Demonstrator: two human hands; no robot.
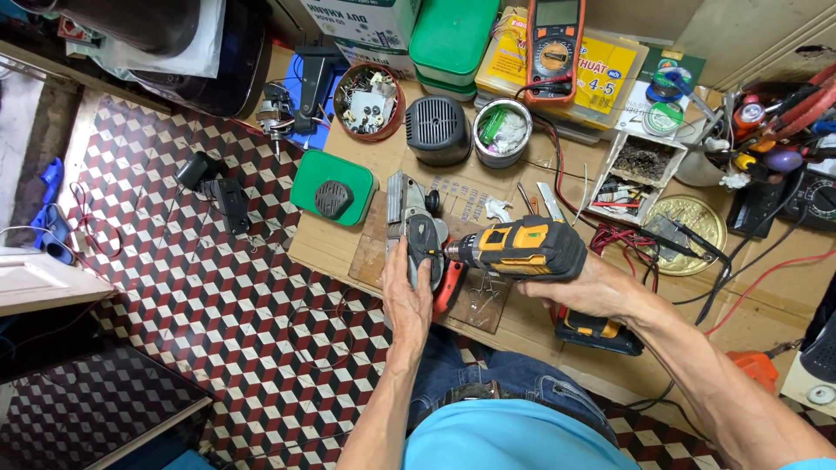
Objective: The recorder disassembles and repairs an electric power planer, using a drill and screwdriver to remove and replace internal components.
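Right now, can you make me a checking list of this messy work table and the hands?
Surface: low cardboard-covered table with a wooden board under the work.
Job's things: grey power tool lying on the board; yellow and black cordless drill, its bit against the tool.
Clutter: green lid, bowl of small parts, black vented cover, tin, orange multimeter, parts tray.
Fingers: left hand presses the grey tool down; right hand grips the drill.
Cables: red and black leads run across the table.
Surroundings: cube-patterned tile floor, black adapter lying on it.
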